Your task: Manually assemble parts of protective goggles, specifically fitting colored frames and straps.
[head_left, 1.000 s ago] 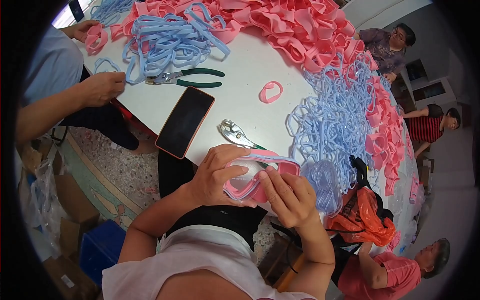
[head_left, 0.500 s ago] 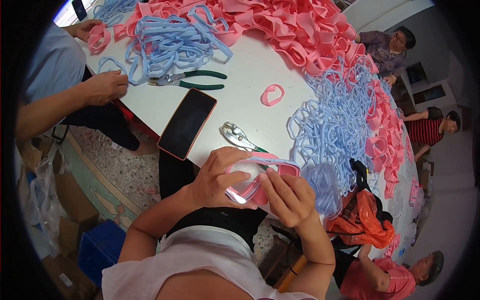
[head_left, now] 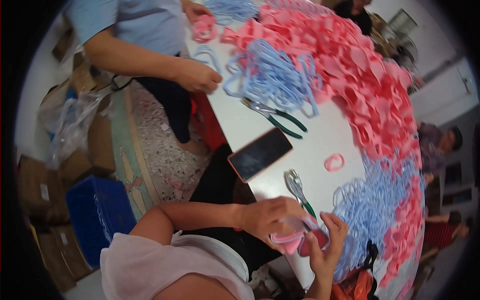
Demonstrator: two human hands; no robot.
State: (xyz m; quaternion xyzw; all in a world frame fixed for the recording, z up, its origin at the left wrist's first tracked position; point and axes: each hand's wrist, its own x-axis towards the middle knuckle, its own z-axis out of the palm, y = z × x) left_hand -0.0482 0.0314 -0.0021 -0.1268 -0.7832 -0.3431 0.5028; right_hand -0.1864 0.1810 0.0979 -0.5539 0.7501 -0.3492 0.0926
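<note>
Both hands grasp one soft pink rubbery frame (head_left: 299, 239) at the near edge of the white desk (head_left: 320, 135): the left hand (head_left: 267, 220) curls over its top, and the right hand (head_left: 325, 245) pinches it from below with fingers bent. The piece looks flexible, with rounded loops. Just beyond it on the desk lie shiny metal pliers (head_left: 296, 186), then a flat dark phone (head_left: 260, 154) in an orange case. Farther off are green-handled pliers (head_left: 277, 116), a small pink ring (head_left: 334, 162), and tangled heaps of pale blue frames (head_left: 372, 205) and pink frames (head_left: 370, 85). Since the earlier frame the view has swung left; the hands keep the same hold on the pink frame.
</note>
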